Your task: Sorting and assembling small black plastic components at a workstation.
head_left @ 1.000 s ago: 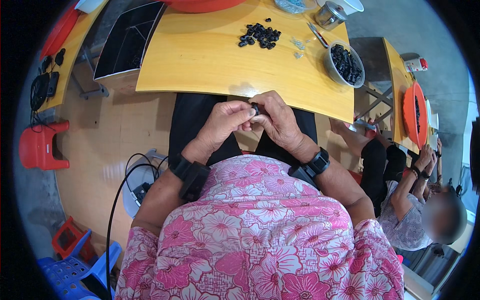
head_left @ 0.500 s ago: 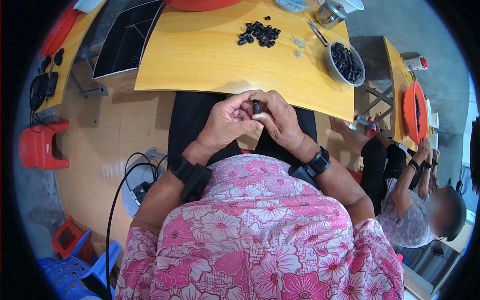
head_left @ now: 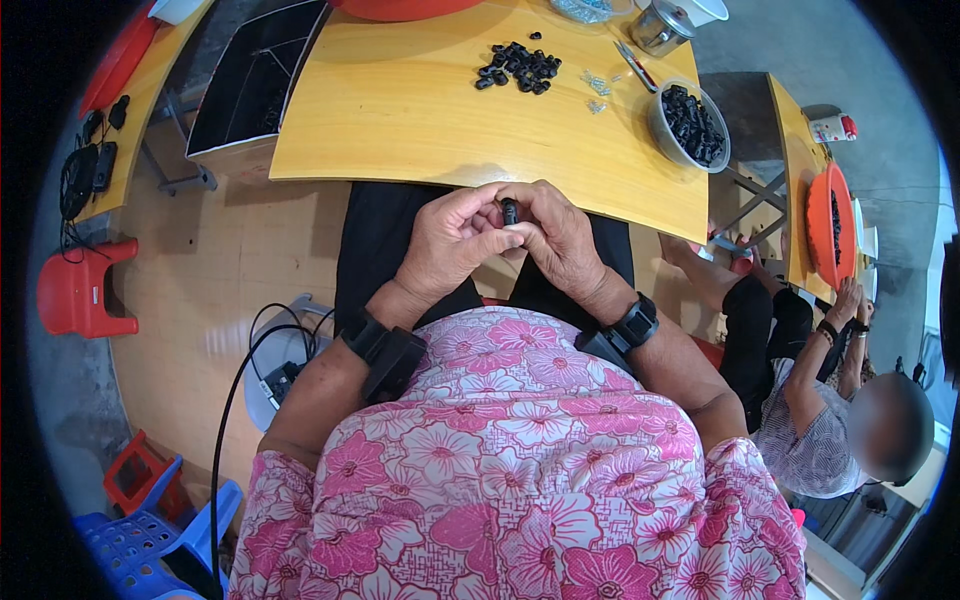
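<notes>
Small black plastic part (head_left: 509, 211) sits pinched upright between the fingertips of the left hand (head_left: 452, 245) and right hand (head_left: 560, 240), just below the yellow table's (head_left: 400, 110) near edge.

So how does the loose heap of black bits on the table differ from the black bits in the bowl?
The loose heap lies spread straight on the yellow table, near its far middle; the bowl's pieces are gathered inside a grey bowl near the table's right edge. The heap looks smaller and more scattered, the bowl's load deeper and packed. Both seem to be the same small black parts, like the one pinched between the left hand and right hand.
</notes>
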`<move>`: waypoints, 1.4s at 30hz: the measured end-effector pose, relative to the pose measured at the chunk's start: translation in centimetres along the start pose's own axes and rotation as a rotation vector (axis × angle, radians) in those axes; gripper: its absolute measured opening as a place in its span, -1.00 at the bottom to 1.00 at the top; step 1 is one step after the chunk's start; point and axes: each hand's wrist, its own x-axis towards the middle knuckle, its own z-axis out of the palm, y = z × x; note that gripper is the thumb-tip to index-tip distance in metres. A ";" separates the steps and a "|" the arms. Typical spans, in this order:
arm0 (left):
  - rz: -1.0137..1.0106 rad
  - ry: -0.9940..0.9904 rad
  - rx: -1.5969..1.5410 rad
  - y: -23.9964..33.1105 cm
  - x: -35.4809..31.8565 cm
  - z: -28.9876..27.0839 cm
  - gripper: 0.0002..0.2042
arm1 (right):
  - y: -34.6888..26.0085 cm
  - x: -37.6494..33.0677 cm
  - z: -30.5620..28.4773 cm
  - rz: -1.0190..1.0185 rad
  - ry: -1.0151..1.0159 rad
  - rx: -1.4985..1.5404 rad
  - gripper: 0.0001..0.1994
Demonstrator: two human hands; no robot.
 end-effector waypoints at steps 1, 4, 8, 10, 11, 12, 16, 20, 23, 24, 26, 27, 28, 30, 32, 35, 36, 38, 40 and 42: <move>0.034 0.000 0.016 0.0 0.0 0.0 -0.49 | -0.1 0.0 -0.1 -0.012 0.002 -0.002 -0.65; 0.059 0.010 -0.027 0.5 0.0 0.2 -0.49 | -0.4 0.3 -0.6 -0.056 -0.001 -0.025 -0.64; 0.064 0.018 0.018 0.4 0.1 0.0 -0.49 | -0.3 0.6 -1.0 -0.060 -0.048 -0.039 -0.62; 0.072 0.001 0.042 0.8 0.3 -0.1 -0.49 | -0.3 0.7 -1.2 -0.062 -0.054 -0.035 -0.62; 0.070 0.002 0.042 0.9 0.4 -0.1 -0.49 | -0.3 0.8 -1.3 -0.065 -0.058 -0.033 -0.62; 0.076 0.000 0.055 1.0 0.4 -0.2 -0.49 | -0.2 0.9 -1.3 -0.064 -0.058 -0.030 -0.62; 0.063 -0.013 0.075 1.5 1.2 -0.3 -0.51 | 0.0 1.3 -1.5 -0.090 -0.011 -0.059 -0.62; -0.003 -0.006 -0.116 2.1 2.9 0.0 -0.60 | 0.8 2.1 -1.9 -0.100 0.162 -0.046 -0.64; -0.046 -0.041 -0.046 1.7 4.8 -0.8 -0.77 | 1.3 3.1 -2.7 -0.009 0.234 -0.025 -0.65; -0.042 -0.046 -0.044 2.0 5.5 -1.0 -0.77 | 1.6 3.2 -2.8 -0.011 0.240 -0.027 -0.65; -0.079 -0.095 0.146 2.3 6.9 -1.1 -0.81 | 2.6 3.3 -2.8 0.040 0.294 0.012 -0.64; -0.079 -0.098 0.148 2.3 7.4 -1.1 -0.81 | 3.0 3.4 -2.7 0.041 0.299 0.013 -0.64; -0.072 -0.089 0.129 2.0 7.9 -0.9 -0.83 | 3.4 3.4 -2.6 0.047 0.327 0.045 -0.64; -0.071 -0.084 0.112 1.6 8.6 -1.0 -0.84 | 3.8 3.6 -2.6 0.058 0.359 0.081 -0.64; -0.131 -0.132 0.157 1.3 9.0 -1.4 -0.85 | 3.7 3.9 -2.4 0.146 0.351 0.157 -0.64; -0.193 -0.157 0.178 1.2 9.4 -1.7 -0.86 | 4.3 4.0 -2.2 0.150 0.349 0.219 -0.64; -0.197 -0.162 0.177 1.2 9.5 -1.7 -0.86 | 4.4 4.0 -2.1 0.156 0.353 0.220 -0.64; -0.204 -0.155 0.099 1.1 9.5 -1.6 -0.85 | 4.5 4.0 -2.0 0.152 0.359 0.220 -0.64; -0.201 -0.156 0.077 0.8 9.4 -1.7 -0.83 | 4.3 4.1 -2.2 0.157 0.353 0.183 -0.64; -0.199 -0.160 0.056 0.8 9.4 -1.7 -0.80 | 4.1 4.2 -2.2 0.165 0.347 0.145 -0.63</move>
